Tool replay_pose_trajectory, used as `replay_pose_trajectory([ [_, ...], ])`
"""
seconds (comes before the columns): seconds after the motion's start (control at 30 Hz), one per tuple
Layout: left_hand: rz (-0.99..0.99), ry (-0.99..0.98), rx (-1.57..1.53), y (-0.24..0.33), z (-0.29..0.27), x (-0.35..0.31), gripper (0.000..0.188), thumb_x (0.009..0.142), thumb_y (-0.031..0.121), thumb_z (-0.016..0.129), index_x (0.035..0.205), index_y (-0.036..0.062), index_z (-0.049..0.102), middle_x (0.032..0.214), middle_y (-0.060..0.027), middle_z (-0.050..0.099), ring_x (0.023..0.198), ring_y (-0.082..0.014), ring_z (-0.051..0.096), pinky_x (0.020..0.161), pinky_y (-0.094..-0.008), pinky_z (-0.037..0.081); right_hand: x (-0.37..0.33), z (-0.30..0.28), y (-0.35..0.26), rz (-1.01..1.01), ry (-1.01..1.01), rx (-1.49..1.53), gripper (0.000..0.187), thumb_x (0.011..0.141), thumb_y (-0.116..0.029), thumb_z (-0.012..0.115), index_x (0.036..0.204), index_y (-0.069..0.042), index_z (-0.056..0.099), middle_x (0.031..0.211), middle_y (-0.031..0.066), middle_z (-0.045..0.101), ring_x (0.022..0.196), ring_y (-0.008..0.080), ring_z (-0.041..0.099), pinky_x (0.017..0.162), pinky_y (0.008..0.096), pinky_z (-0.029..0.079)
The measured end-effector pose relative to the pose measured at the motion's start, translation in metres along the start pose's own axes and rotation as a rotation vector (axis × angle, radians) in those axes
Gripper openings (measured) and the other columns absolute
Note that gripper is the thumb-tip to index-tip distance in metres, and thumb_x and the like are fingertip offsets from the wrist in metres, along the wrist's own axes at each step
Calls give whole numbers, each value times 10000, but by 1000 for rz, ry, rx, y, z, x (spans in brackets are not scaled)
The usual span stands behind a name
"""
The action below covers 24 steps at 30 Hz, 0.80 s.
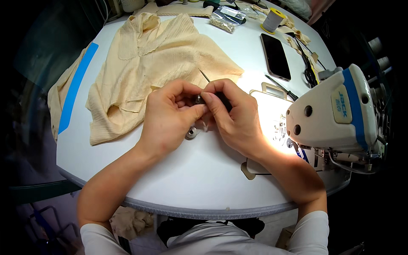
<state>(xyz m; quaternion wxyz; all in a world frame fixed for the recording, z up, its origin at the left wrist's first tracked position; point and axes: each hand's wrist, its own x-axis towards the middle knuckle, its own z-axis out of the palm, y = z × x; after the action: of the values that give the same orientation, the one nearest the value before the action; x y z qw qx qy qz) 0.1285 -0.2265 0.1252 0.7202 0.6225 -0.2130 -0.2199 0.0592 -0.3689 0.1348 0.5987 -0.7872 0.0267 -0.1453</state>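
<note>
My left hand (168,117) and my right hand (233,112) meet over the middle of the white sewing table (204,178). Between their fingertips is a small round metal part, like a bobbin case (198,99), pinched by my left hand. My right hand grips a thin dark tool (205,76) whose slim shaft sticks up and back from the fingers, its tip at the metal part. A second small metal bobbin (191,133) lies on the table just under my hands.
A cream crinkled garment (144,63) is spread at the back left. A white sewing machine head (335,114) stands at the right over a brightly lit plate. Behind it lie a dark phone (275,56), a screwdriver (281,87), a thread cone (272,20) and small bags.
</note>
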Motion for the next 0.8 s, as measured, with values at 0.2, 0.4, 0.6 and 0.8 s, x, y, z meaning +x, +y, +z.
replay_pose_trajectory([
  [0.2, -39, -38, 28, 2, -6, -1, 227, 856, -94, 654, 1072, -66, 588, 918, -123, 666, 753, -145, 673, 653, -250, 577, 2, 3, 3, 56, -9, 69, 72, 982, -41, 577, 983, 25, 605, 724, 64, 665, 629, 88, 640, 559, 235, 516],
  [0.4, -49, -34, 36, 1, -5, -1, 234, 864, -89, 653, 1086, -64, 583, 923, -106, 655, 745, -120, 657, 640, -220, 557, 3, 2, 1, 68, -29, 59, 88, 989, -47, 568, 992, 30, 611, 759, 69, 675, 662, 92, 655, 584, 229, 536],
  [0.6, -44, -15, 43, -1, -3, 0, 246, 858, -82, 664, 1090, -56, 586, 925, -95, 653, 758, -103, 647, 628, -210, 548, 3, 1, 0, 101, -37, 63, 104, 993, -55, 563, 1011, 32, 616, 797, 69, 680, 695, 93, 666, 603, 228, 550],
  [0.8, -60, -15, 15, -2, -5, 0, 235, 864, -76, 659, 1087, -54, 590, 909, -98, 657, 728, -109, 644, 623, -216, 545, 3, 1, 0, 119, -43, 104, 117, 997, -58, 557, 1029, 33, 623, 806, 65, 680, 702, 90, 664, 606, 225, 551],
])
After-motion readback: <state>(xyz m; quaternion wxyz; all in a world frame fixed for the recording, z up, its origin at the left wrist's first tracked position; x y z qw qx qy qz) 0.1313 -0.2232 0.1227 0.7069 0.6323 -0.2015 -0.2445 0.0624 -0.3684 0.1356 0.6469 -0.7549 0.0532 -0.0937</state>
